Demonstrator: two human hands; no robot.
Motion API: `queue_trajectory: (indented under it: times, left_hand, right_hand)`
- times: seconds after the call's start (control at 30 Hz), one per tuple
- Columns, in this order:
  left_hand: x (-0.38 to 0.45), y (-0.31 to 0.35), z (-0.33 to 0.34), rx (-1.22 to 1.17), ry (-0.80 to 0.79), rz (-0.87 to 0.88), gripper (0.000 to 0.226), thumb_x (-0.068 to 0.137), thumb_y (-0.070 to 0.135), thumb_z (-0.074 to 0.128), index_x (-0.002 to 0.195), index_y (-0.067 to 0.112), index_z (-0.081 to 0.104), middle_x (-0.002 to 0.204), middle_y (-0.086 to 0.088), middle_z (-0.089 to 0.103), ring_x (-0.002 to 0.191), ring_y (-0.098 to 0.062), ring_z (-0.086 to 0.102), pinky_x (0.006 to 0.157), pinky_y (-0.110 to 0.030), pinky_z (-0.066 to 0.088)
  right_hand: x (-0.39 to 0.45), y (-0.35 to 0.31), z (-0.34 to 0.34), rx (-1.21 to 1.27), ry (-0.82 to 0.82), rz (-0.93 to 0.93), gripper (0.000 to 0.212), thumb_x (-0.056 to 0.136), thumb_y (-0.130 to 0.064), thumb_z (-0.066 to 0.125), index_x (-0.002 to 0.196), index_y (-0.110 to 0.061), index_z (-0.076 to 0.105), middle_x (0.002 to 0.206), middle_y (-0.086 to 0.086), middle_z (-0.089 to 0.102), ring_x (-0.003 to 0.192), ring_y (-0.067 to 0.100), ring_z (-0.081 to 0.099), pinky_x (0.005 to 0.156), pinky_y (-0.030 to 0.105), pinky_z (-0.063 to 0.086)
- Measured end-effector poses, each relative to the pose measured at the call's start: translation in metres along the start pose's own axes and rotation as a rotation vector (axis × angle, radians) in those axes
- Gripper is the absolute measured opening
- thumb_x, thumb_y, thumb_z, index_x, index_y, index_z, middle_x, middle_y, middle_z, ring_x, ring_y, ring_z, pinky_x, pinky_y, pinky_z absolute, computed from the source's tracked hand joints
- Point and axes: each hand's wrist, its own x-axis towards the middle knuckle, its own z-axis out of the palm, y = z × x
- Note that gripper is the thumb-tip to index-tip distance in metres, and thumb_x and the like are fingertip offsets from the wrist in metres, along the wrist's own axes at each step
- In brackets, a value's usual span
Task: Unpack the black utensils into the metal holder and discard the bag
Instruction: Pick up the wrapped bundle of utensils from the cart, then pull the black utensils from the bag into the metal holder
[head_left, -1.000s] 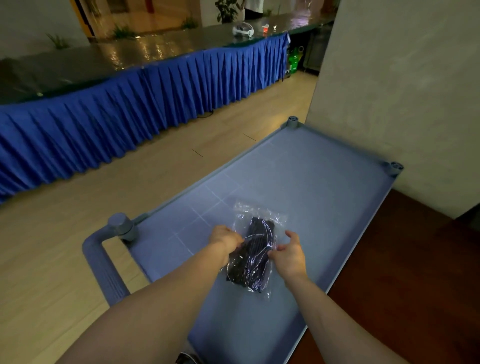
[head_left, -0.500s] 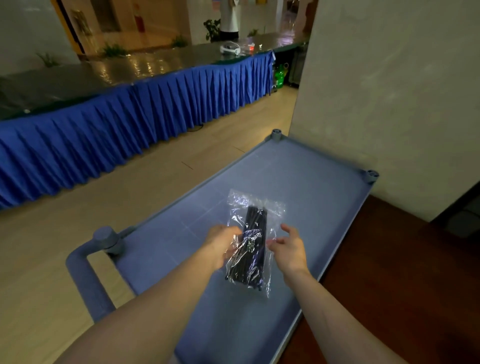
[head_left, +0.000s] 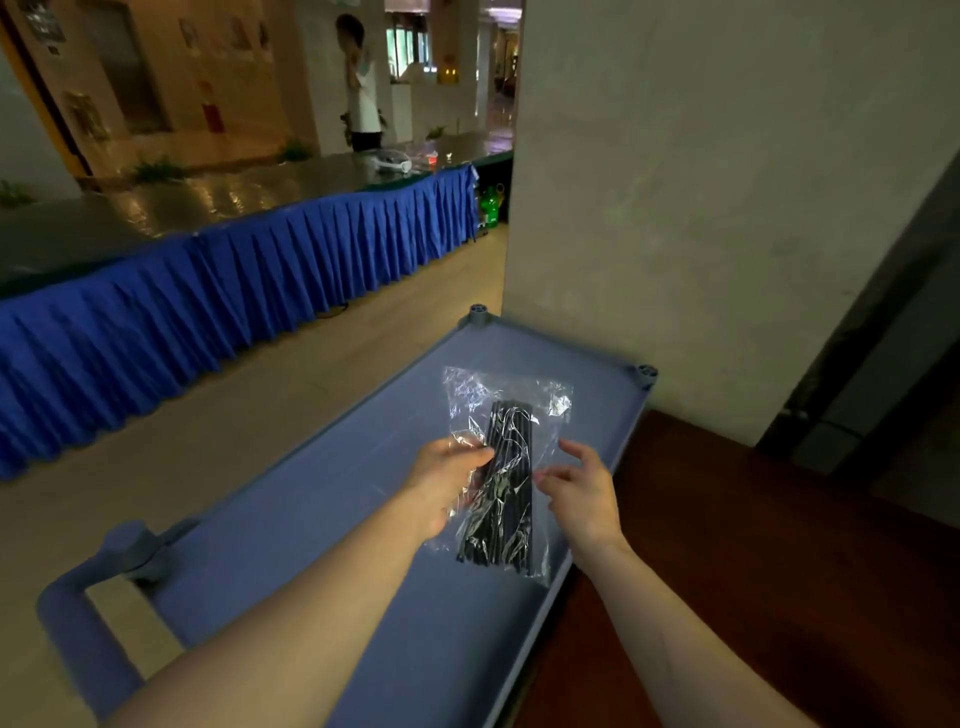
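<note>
The crinkled clear plastic bag (head_left: 506, 467) of black utensils (head_left: 506, 483) is gripped by the left hand (head_left: 447, 480); the right hand (head_left: 582, 491), fingers relaxed, is best moved to its sealed top.

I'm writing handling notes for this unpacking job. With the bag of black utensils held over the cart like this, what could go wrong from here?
1. Only the left hand grips the clear bag; the right hand is open beside it, so the crinkled film could slip.
2. The bag hangs near the cart's right edge, so black utensils that spill might fall to the floor.
3. No metal holder is in view, so loose utensils would have nowhere to go.
</note>
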Motion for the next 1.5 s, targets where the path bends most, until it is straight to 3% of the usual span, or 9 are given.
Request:
queue_trajectory:
  times: [0.1, 0.4, 0.57, 0.73, 0.9, 1.1, 1.27, 1.4, 1.5]
  left_hand:
    - [-0.007, 0.011, 0.021, -0.004, -0.04, 0.035, 0.017, 0.087, 0.02, 0.077, 0.102, 0.023, 0.069, 0.106, 0.0, 0.068, 0.09, -0.013, 0.06, 0.067, -0.029, 0.045]
    - [-0.026, 0.039, 0.069, -0.021, -0.128, 0.135, 0.015, 0.087, 0.017, 0.076, 0.095, 0.027, 0.069, 0.1, -0.004, 0.073, 0.082, -0.015, 0.068, 0.063, -0.027, 0.053]
    - [-0.033, 0.061, 0.092, -0.037, -0.196, 0.198, 0.02, 0.087, 0.014, 0.076, 0.103, 0.023, 0.069, 0.11, -0.008, 0.073, 0.089, -0.018, 0.068, 0.082, -0.035, 0.056]
    - [-0.042, 0.079, 0.115, -0.039, -0.269, 0.256, 0.028, 0.088, 0.011, 0.075, 0.115, 0.013, 0.07, 0.111, -0.011, 0.075, 0.087, -0.018, 0.068, 0.093, -0.039, 0.055]
    - [-0.052, 0.098, 0.142, -0.044, -0.344, 0.307, 0.026, 0.089, 0.008, 0.074, 0.115, 0.011, 0.069, 0.1, -0.007, 0.076, 0.075, -0.01, 0.072, 0.066, -0.022, 0.055]
    - [-0.071, 0.115, 0.177, -0.043, -0.413, 0.35, 0.025, 0.089, 0.006, 0.072, 0.114, 0.007, 0.07, 0.086, -0.003, 0.077, 0.066, -0.008, 0.073, 0.057, -0.02, 0.054]
    - [-0.088, 0.125, 0.199, -0.06, -0.482, 0.374, 0.015, 0.091, 0.002, 0.068, 0.105, 0.006, 0.071, 0.082, -0.004, 0.078, 0.066, -0.009, 0.074, 0.055, -0.019, 0.055]
    - [-0.104, 0.131, 0.218, -0.044, -0.536, 0.408, 0.013, 0.092, 0.001, 0.067, 0.101, 0.008, 0.073, 0.082, -0.002, 0.079, 0.067, -0.007, 0.074, 0.055, -0.018, 0.055]
    - [-0.114, 0.135, 0.23, -0.048, -0.564, 0.418, 0.012, 0.091, 0.002, 0.068, 0.099, 0.01, 0.073, 0.083, -0.002, 0.079, 0.069, -0.008, 0.074, 0.057, -0.019, 0.055]
  right_hand:
    - [-0.003, -0.008, -0.024, 0.019, 0.042, -0.024, 0.056, 0.093, 0.0, 0.066, 0.143, -0.015, 0.047, 0.094, 0.003, 0.072, 0.096, 0.016, 0.067, 0.102, 0.048, 0.051]
    - [-0.011, -0.026, -0.078, 0.079, 0.114, -0.093, 0.056, 0.092, 0.003, 0.064, 0.142, -0.016, 0.047, 0.096, 0.007, 0.073, 0.098, 0.018, 0.068, 0.092, 0.038, 0.052]
    - [-0.013, -0.04, -0.103, 0.111, 0.144, -0.121, 0.055, 0.091, 0.001, 0.065, 0.139, -0.019, 0.048, 0.1, 0.012, 0.072, 0.101, 0.028, 0.07, 0.098, 0.055, 0.052]
    - [-0.017, -0.054, -0.13, 0.101, 0.195, -0.171, 0.056, 0.089, 0.002, 0.066, 0.14, -0.017, 0.049, 0.097, 0.01, 0.073, 0.099, 0.026, 0.07, 0.098, 0.056, 0.052]
    - [-0.024, -0.07, -0.159, 0.081, 0.255, -0.231, 0.057, 0.09, 0.001, 0.066, 0.142, -0.015, 0.048, 0.097, 0.014, 0.072, 0.096, 0.034, 0.07, 0.093, 0.058, 0.054]
    - [-0.037, -0.086, -0.197, 0.079, 0.331, -0.275, 0.057, 0.089, 0.001, 0.067, 0.141, -0.015, 0.048, 0.096, 0.016, 0.071, 0.093, 0.033, 0.071, 0.091, 0.056, 0.056]
    - [-0.051, -0.091, -0.223, 0.045, 0.386, -0.315, 0.057, 0.09, -0.003, 0.068, 0.141, -0.019, 0.048, 0.09, 0.005, 0.072, 0.089, 0.023, 0.072, 0.088, 0.049, 0.059]
    - [-0.062, -0.097, -0.246, -0.007, 0.441, -0.351, 0.06, 0.088, -0.004, 0.069, 0.142, -0.021, 0.048, 0.089, -0.001, 0.073, 0.083, 0.008, 0.071, 0.074, 0.028, 0.053]
    - [-0.07, -0.102, -0.261, -0.034, 0.476, -0.37, 0.06, 0.089, -0.007, 0.07, 0.143, -0.02, 0.047, 0.096, -0.001, 0.072, 0.087, 0.009, 0.07, 0.073, 0.024, 0.052]
